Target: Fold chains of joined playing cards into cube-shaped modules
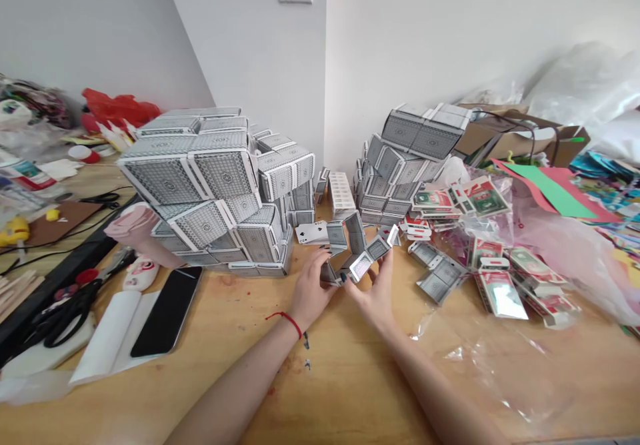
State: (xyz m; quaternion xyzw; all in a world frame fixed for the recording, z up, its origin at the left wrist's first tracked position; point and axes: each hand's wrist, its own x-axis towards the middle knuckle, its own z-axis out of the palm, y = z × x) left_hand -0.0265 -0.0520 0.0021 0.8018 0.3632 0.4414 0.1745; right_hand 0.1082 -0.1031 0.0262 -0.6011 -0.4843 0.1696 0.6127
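Between my two hands are several folded playing cards [356,232] with grey patterned backs, joined at angles and raised a little off the table. My left hand [313,288] grips their left side, fingers behind and thumb in front. On the right side, my right hand [375,292] pinches the cards with its thumb near the lower middle. Just behind my left hand, a flat playing card [311,233] lies face up. A few folded grey cards [440,272] rest to the right of my right hand.
Blocks built of folded cards [200,178] stand at left, with another stack [400,165] at back right. Red and green card boxes [503,292] and clear plastic wrap [500,372] lie at right. A phone [167,312], white paper roll [107,332] and black scissors [75,312] lie at left.
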